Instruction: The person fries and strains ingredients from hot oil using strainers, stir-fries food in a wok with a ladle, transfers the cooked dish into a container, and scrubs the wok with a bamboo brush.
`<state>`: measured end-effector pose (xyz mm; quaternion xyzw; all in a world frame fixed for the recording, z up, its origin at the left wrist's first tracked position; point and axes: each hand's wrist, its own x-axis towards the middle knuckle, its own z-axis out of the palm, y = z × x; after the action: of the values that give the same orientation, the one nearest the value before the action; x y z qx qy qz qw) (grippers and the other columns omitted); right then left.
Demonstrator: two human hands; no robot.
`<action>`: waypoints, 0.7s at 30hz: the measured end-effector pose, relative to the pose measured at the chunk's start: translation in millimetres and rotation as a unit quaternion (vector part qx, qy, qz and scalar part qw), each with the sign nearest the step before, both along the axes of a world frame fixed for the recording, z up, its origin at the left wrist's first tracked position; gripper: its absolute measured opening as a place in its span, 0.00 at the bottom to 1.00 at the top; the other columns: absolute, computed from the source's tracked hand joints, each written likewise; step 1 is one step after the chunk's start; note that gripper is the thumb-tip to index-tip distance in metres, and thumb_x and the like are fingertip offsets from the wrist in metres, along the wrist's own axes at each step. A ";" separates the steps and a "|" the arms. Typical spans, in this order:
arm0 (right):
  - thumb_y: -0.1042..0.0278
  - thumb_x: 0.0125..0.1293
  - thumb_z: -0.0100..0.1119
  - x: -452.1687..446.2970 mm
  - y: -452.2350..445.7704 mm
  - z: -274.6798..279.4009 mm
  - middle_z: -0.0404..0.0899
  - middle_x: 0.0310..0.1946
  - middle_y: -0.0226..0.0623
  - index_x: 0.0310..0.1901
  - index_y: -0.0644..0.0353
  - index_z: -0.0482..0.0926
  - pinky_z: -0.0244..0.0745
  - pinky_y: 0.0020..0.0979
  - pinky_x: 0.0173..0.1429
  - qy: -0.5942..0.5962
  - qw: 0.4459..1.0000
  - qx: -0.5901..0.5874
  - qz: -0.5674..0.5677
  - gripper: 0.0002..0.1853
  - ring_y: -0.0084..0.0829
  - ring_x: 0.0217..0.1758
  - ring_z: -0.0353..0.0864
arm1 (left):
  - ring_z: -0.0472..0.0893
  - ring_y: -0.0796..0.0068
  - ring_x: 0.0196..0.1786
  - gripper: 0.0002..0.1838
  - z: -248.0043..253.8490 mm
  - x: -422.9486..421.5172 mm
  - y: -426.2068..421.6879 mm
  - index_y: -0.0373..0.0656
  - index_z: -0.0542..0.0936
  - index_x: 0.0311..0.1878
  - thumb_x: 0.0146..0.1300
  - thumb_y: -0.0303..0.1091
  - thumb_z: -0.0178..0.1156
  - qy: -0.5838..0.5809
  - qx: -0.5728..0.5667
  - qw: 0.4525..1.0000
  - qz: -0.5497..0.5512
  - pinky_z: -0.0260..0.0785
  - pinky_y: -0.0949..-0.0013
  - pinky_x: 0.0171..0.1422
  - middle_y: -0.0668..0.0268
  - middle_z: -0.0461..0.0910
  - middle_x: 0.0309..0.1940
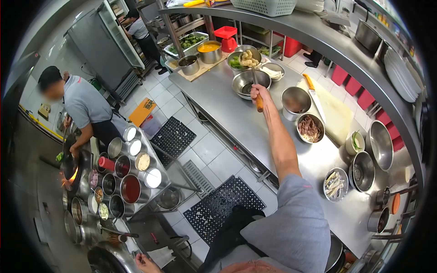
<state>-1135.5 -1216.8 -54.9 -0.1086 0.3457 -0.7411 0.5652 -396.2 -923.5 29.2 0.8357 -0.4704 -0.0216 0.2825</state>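
Note:
My right hand [260, 93] is wrapped round the wooden handle of a ladle [254, 75], whose bowl is heaped with pale yellowish food pieces [248, 58]. Below the ladle is a steel bowl [246, 85] on the counter. Beside it are a bowl of green vegetables [236, 61] and a bowl of white strips [272, 70]. At the bottom, my left hand [146, 264] has its fingers curled near a wok [107, 259]; what it holds, if anything, is too small to tell.
A knife [317, 102] lies on a cutting board [339, 111] beside a bowl of meat [310, 128]. Sauce pots [131, 189] crowd the left station. A co-worker [88, 102] stands at a flaming wok [70, 168]; another person [139, 34] is farther back. A shelf [300, 29] arches over the counter.

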 end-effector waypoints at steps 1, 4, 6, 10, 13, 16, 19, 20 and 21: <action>0.68 0.71 0.54 0.1 -1.0 -2.1 0.61 0.13 0.20 0.25 0.50 0.64 0.60 0.22 0.17 -0.005 1.000 -0.004 -0.001 0.15 0.18 0.13 0.60 | 0.80 0.50 0.54 0.23 29.6 -33.2 -1.9 0.31 0.79 0.56 0.71 0.44 0.59 0.014 0.037 0.999 0.031 0.69 0.57 0.64 0.45 0.81 0.53; 0.68 0.71 0.54 4.0 -5.3 -6.3 0.61 0.13 0.20 0.27 0.50 0.64 0.60 0.22 0.17 -0.017 1.000 -0.013 0.000 0.14 0.18 0.13 0.60 | 0.79 0.48 0.56 0.26 36.2 -45.3 -1.2 0.31 0.79 0.57 0.72 0.48 0.57 0.042 0.076 0.992 0.086 0.68 0.57 0.66 0.44 0.80 0.55; 0.68 0.70 0.55 4.3 -4.9 -7.8 0.61 0.14 0.20 0.27 0.50 0.65 0.60 0.22 0.17 -0.002 1.000 -0.009 -0.009 0.13 0.18 0.13 0.60 | 0.79 0.47 0.56 0.27 19.5 -35.3 0.6 0.31 0.79 0.58 0.72 0.49 0.57 0.064 0.083 0.990 0.098 0.68 0.57 0.66 0.44 0.80 0.55; 0.68 0.69 0.56 1.3 -10.5 -0.8 0.61 0.13 0.20 0.27 0.51 0.66 0.60 0.22 0.17 -0.016 1.000 0.004 -0.019 0.13 0.18 0.12 0.60 | 0.79 0.49 0.57 0.26 -7.9 -18.5 3.0 0.31 0.79 0.58 0.72 0.48 0.58 0.097 0.085 0.985 0.111 0.68 0.58 0.66 0.45 0.80 0.55; 0.67 0.69 0.56 0.5 -7.4 3.2 0.60 0.13 0.19 0.27 0.51 0.66 0.60 0.22 0.17 0.022 0.999 0.017 -0.033 0.12 0.18 0.13 0.61 | 0.80 0.52 0.55 0.23 -26.5 -4.3 5.5 0.32 0.80 0.56 0.71 0.45 0.60 0.114 0.045 0.988 0.095 0.70 0.58 0.64 0.47 0.82 0.54; 0.68 0.69 0.56 -5.8 -9.9 -2.5 0.60 0.13 0.19 0.28 0.51 0.66 0.60 0.22 0.17 0.034 0.999 0.006 -0.035 0.12 0.18 0.13 0.61 | 0.81 0.53 0.53 0.21 -46.1 13.5 12.2 0.33 0.81 0.54 0.70 0.43 0.61 0.096 0.008 0.993 0.072 0.72 0.57 0.62 0.49 0.83 0.51; 0.70 0.68 0.55 -10.1 -8.9 -3.1 0.61 0.14 0.20 0.28 0.52 0.67 0.61 0.23 0.17 0.029 0.999 0.016 -0.043 0.11 0.17 0.14 0.62 | 0.82 0.53 0.51 0.20 -54.4 21.1 16.6 0.33 0.82 0.52 0.69 0.42 0.62 0.086 0.003 0.993 0.076 0.73 0.57 0.60 0.49 0.84 0.49; 0.70 0.67 0.55 -9.7 -9.9 -3.0 0.61 0.14 0.20 0.28 0.52 0.67 0.61 0.23 0.17 0.024 0.998 0.014 -0.064 0.10 0.17 0.14 0.62 | 0.82 0.53 0.51 0.20 -55.5 22.2 17.2 0.33 0.82 0.52 0.69 0.43 0.62 0.087 0.005 0.993 0.082 0.73 0.57 0.60 0.49 0.84 0.49; 0.71 0.67 0.55 -9.0 -13.1 -3.4 0.62 0.15 0.21 0.28 0.53 0.67 0.62 0.23 0.17 0.019 0.996 0.012 -0.084 0.10 0.17 0.14 0.62 | 0.82 0.52 0.51 0.21 -54.8 21.8 17.0 0.33 0.82 0.52 0.69 0.43 0.62 0.078 0.018 0.993 0.090 0.73 0.57 0.60 0.49 0.84 0.49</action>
<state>-1144.5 -1230.0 -58.3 -0.0867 0.3733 -0.7793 0.4959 -374.4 -906.5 -25.5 0.8754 -0.3693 -0.0702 0.3041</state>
